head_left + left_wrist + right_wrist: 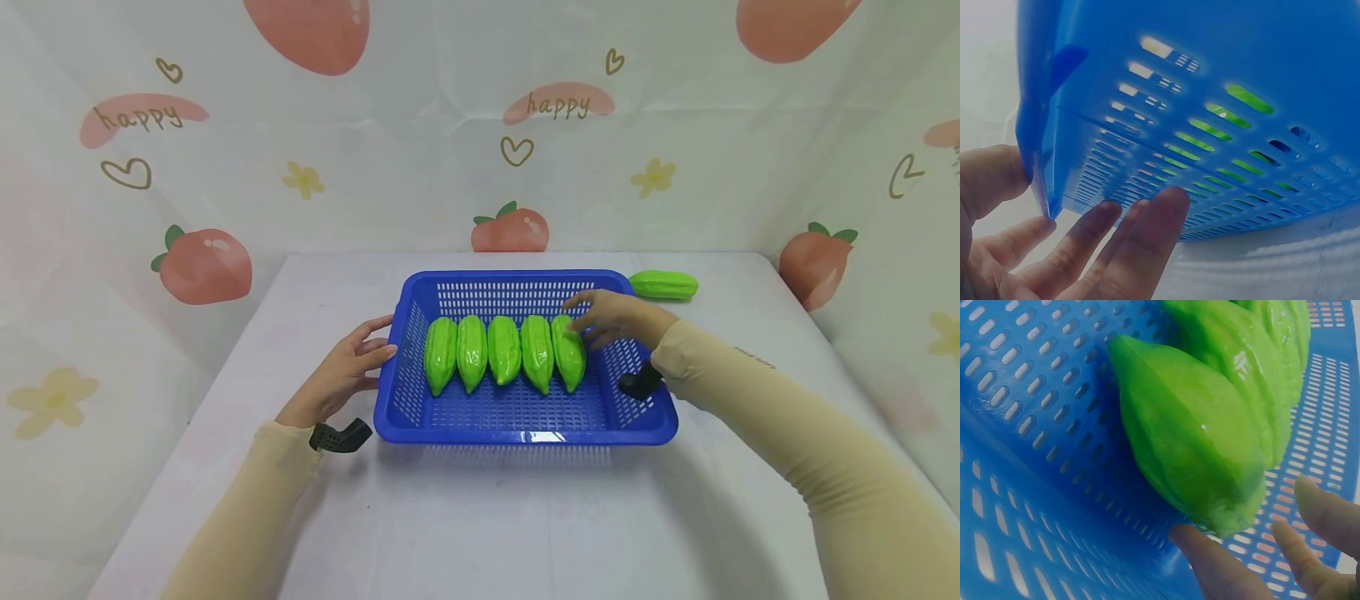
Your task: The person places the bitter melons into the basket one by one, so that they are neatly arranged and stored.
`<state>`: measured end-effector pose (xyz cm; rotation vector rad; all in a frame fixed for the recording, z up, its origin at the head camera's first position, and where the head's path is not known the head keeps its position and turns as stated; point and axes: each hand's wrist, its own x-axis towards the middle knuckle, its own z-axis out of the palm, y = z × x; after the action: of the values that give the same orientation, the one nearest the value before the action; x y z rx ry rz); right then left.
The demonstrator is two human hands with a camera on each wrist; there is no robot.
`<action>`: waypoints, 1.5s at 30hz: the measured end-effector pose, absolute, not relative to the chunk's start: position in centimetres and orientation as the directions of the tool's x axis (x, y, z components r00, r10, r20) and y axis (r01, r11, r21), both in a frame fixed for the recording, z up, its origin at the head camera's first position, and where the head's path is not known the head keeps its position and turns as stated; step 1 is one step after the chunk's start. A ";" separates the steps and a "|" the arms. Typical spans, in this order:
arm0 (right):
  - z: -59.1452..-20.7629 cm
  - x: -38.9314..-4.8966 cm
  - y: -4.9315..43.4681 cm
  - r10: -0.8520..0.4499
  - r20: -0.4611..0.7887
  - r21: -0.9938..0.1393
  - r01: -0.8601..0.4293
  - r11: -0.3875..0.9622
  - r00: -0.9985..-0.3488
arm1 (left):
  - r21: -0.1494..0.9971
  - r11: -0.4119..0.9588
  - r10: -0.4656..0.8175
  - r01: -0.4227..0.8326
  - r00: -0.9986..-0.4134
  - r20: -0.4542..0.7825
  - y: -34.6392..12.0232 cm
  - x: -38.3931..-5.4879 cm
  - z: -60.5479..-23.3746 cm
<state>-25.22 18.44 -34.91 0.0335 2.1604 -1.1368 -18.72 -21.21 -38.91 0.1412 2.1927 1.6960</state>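
Several bright green ridged gourds lie side by side in a blue plastic basket, their pointed ends toward the front. My right hand is over the basket's right part, fingers spread and nothing gripped. In the right wrist view its fingertips are right by the blunt end of the rightmost gourd. At the basket's left side, my left hand touches the rim with relaxed fingers. The left wrist view shows the thumb at the rim's outer edge and the other fingers beside the slotted wall.
Another green gourd lies on the white table behind the basket's right back corner. A white cloth printed with peaches, hearts and flowers hangs behind and at the sides. A black camera mount sits on each wrist.
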 end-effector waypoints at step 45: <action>-31.0 -25.5 33.6 -0.213 -0.171 -0.976 0.136 0.167 -0.962 | 0.954 0.265 0.299 -0.141 -0.929 -0.220 -21.3 -18.5 -38.8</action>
<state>-25.55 33.58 -31.01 -0.0737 2.1783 -1.8676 -18.53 -21.30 -38.83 0.1443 2.1858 1.7048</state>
